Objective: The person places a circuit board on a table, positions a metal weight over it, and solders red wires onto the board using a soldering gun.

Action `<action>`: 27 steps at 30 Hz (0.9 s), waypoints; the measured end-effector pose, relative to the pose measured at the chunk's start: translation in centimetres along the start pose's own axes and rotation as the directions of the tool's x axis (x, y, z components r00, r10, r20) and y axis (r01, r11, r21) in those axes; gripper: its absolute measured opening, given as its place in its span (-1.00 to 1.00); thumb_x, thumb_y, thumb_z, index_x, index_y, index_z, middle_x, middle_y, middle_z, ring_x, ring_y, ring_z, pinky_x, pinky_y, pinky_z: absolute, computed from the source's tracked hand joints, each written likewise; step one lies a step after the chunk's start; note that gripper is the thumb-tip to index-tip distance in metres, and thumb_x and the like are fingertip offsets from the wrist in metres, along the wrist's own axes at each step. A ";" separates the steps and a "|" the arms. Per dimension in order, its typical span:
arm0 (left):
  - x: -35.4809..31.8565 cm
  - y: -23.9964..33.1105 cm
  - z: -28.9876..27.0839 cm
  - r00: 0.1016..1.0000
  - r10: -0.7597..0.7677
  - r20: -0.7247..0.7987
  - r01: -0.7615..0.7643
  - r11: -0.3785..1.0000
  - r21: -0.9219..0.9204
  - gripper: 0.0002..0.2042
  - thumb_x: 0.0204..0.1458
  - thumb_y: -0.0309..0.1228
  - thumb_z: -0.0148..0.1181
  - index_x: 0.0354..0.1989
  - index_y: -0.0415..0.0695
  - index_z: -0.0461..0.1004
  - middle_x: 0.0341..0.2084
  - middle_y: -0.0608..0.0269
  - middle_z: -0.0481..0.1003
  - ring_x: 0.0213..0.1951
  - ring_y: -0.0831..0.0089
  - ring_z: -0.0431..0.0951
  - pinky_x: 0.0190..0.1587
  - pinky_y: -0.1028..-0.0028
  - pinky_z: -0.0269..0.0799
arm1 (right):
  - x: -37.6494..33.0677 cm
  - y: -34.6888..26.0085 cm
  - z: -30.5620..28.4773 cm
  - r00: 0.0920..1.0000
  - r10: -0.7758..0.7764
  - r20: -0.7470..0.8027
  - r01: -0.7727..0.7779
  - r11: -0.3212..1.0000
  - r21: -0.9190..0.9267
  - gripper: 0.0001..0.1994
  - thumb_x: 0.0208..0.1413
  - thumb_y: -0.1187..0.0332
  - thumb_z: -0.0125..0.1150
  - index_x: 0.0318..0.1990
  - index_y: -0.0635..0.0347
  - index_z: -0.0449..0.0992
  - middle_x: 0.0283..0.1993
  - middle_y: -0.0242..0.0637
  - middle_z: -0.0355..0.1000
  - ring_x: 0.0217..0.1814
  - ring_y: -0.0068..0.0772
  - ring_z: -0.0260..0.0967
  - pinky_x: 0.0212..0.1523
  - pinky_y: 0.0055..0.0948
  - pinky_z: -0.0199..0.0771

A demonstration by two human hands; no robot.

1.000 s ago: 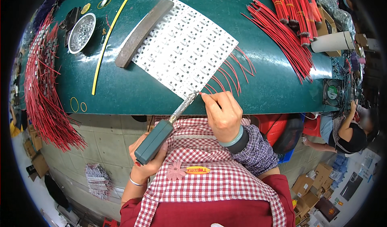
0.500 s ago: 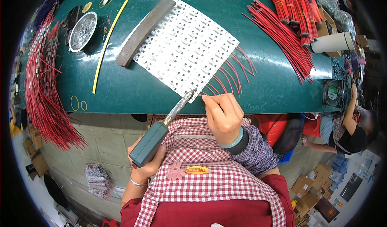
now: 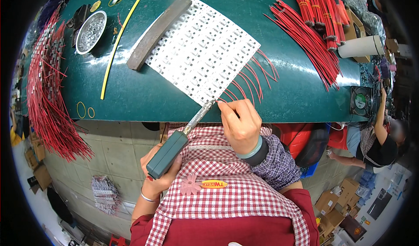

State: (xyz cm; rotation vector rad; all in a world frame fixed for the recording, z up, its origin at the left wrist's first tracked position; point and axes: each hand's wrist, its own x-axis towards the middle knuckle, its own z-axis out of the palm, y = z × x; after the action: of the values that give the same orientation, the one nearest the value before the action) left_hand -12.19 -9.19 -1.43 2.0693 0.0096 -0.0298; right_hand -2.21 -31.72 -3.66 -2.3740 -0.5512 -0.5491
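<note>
My left hand (image 3: 162, 169) is wrapped round a green soldering iron (image 3: 169, 153). The iron's tip rests at the near corner of a white circuit board panel (image 3: 198, 56), which is covered in rows of small dark parts. Beside that tip, my right hand (image 3: 241, 124) pinches the end of a red wire (image 3: 221, 100) at the board's edge. Several red wires (image 3: 251, 83) stick out along the right edge of the panel. A dark bar (image 3: 159, 33) lies across the panel's left side.
A metal bowl (image 3: 91, 32) and a yellow tube (image 3: 122, 45) lie left of the panel. Red wire bundles (image 3: 305, 45) occupy the right; wired strips (image 3: 50, 93) hang over the left edge. A small fan (image 3: 361, 100) stands at right. Another person (image 3: 379, 137) sits far right.
The soldering iron and my left hand have shifted slightly right, so its tip sits closer to my right fingertips. My right hand has moved a little up and left.
</note>
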 end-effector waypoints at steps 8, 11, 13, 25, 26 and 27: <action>-1.3 -1.6 0.0 1.000 0.014 -0.016 -0.014 1.000 -0.002 -0.80 -0.26 -0.60 0.31 -0.38 -0.33 0.55 -0.47 0.03 0.54 -0.50 0.20 0.57 -0.43 0.40 0.48 | 0.1 0.0 -0.1 1.000 -0.003 0.002 0.003 1.000 -0.011 -0.71 -0.28 0.69 0.30 -0.28 0.31 0.58 -0.47 -0.26 0.33 -0.45 -0.28 0.33 -0.49 -0.36 0.35; -1.6 -1.4 0.0 0.995 -0.082 -0.061 0.076 0.993 -0.095 -0.79 -0.23 -0.59 0.31 -0.34 -0.34 0.56 -0.47 0.02 0.55 -0.50 0.20 0.57 -0.42 0.40 0.48 | 0.1 -0.1 0.0 1.000 -0.005 -0.002 0.005 1.000 -0.011 -0.70 -0.28 0.69 0.30 -0.28 0.31 0.58 -0.47 -0.26 0.34 -0.45 -0.28 0.33 -0.49 -0.36 0.35; -1.7 -1.7 -0.1 0.998 -0.048 -0.050 0.044 0.997 -0.066 -0.78 -0.23 -0.59 0.31 -0.33 -0.35 0.56 -0.47 0.02 0.55 -0.50 0.21 0.58 -0.43 0.40 0.48 | 0.0 -0.1 0.0 1.000 -0.005 -0.001 0.005 1.000 -0.023 -0.70 -0.29 0.69 0.30 -0.28 0.31 0.58 -0.46 -0.26 0.34 -0.45 -0.28 0.34 -0.49 -0.36 0.36; -2.8 -2.6 -0.5 0.998 -0.038 -0.043 0.038 0.999 -0.012 -0.78 -0.25 -0.60 0.31 -0.34 -0.36 0.55 -0.48 0.01 0.54 -0.52 0.19 0.57 -0.44 0.40 0.47 | -0.3 -0.5 0.1 0.999 -0.034 -0.010 0.035 0.999 0.029 -0.78 -0.23 0.62 0.28 -0.32 0.32 0.56 -0.47 -0.29 0.32 -0.44 -0.32 0.33 -0.49 -0.39 0.35; -2.9 -2.7 -0.6 1.000 0.022 -0.015 -0.021 0.999 0.047 -0.78 -0.26 -0.61 0.31 -0.35 -0.36 0.55 -0.47 0.01 0.54 -0.52 0.19 0.57 -0.44 0.40 0.47 | -0.3 -0.6 0.1 0.999 -0.035 -0.011 0.035 0.999 0.027 -0.78 -0.23 0.62 0.28 -0.32 0.32 0.56 -0.47 -0.29 0.32 -0.44 -0.32 0.33 -0.49 -0.39 0.35; -2.9 -2.7 -0.6 1.000 0.021 -0.016 -0.020 0.999 0.049 -0.78 -0.26 -0.61 0.31 -0.35 -0.36 0.55 -0.47 0.01 0.54 -0.52 0.19 0.57 -0.44 0.40 0.47 | -0.3 -0.6 0.1 0.999 -0.040 -0.008 0.040 0.999 0.022 -0.78 -0.23 0.61 0.28 -0.32 0.32 0.56 -0.47 -0.30 0.32 -0.44 -0.32 0.33 -0.49 -0.39 0.34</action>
State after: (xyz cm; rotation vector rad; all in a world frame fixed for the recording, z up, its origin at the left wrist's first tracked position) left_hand -15.13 -7.38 -3.41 2.1181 -0.0018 0.0000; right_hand -2.73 -31.25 -3.62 -2.3435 -0.5993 -0.5662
